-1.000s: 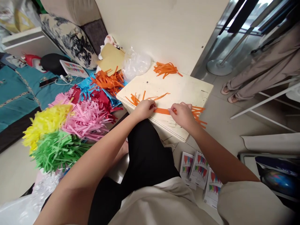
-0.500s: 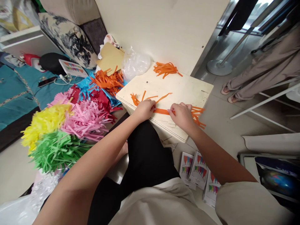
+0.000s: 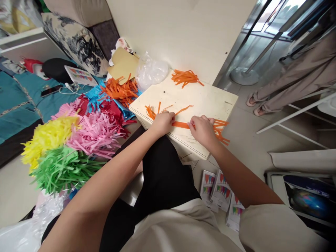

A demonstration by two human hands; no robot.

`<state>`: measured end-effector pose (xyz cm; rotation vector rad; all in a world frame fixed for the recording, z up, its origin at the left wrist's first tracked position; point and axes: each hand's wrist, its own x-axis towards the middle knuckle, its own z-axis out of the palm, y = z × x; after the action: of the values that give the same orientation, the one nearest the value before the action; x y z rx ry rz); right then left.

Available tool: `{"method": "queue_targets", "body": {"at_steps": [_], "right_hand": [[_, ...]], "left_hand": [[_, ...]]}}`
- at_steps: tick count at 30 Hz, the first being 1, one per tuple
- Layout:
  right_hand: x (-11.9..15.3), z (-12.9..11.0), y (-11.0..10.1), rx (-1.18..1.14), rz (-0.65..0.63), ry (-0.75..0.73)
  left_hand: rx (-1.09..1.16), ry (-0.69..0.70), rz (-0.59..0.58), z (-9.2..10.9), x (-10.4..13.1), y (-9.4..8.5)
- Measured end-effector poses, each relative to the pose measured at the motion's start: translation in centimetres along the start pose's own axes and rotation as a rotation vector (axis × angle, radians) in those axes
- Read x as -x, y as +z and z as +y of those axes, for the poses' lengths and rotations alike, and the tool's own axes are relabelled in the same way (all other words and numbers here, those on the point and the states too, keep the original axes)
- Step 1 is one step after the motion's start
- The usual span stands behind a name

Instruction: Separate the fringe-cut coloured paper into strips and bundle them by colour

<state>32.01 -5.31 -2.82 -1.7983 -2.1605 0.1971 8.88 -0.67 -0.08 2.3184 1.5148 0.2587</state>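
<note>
The person's left hand [image 3: 163, 123] and right hand [image 3: 203, 128] reach forward over the cream rectangular desk [image 3: 207, 99], knuckles up, slightly apart. Each pinches the flat orange paper strip [image 3: 181, 125] between thumb and fingers. The strip stretches between them near the desk's close edge, its fringed ends fanning out beyond both hands.

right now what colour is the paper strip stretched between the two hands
Orange; the strip shows best in the head view.
</note>
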Motion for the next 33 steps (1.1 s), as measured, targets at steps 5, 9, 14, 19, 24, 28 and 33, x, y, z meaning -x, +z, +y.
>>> {"method": "queue_targets", "body": {"at_steps": [5, 9, 14, 19, 24, 28, 33], "right_hand": [[0.1, -0.4, -0.2, 0.073, -0.009, -0.019], [0.4, -0.7, -0.3, 0.152, 0.044, -0.067], [0.6, -0.9, -0.5, 0.183, 0.076, -0.094], [0.5, -0.7, -0.4, 0.155, 0.079, -0.095], [0.4, -0.8, -0.5, 0.127, 0.085, -0.081], [1.4, -1.9, -1.3, 0.126, 0.088, -0.092], [3.9, -3.0, -1.4, 0.136, -0.057, -0.198]], "left_hand": [[-0.058, -0.018, 0.034, 0.1, 0.4, 0.4], [-0.214, 0.04, 0.153, 1.1, 1.3, 0.2], [-0.286, 0.191, 0.128, 4.0, 3.9, 1.2], [-0.29, 0.161, -0.021, 6.5, 6.6, 3.7], [-0.283, 0.077, -0.099, 6.3, 6.9, 4.0], [-0.276, 0.077, -0.1, 6.0, 6.6, 3.7], [-0.288, 0.07, -0.132, 6.3, 6.6, 3.6]]}}
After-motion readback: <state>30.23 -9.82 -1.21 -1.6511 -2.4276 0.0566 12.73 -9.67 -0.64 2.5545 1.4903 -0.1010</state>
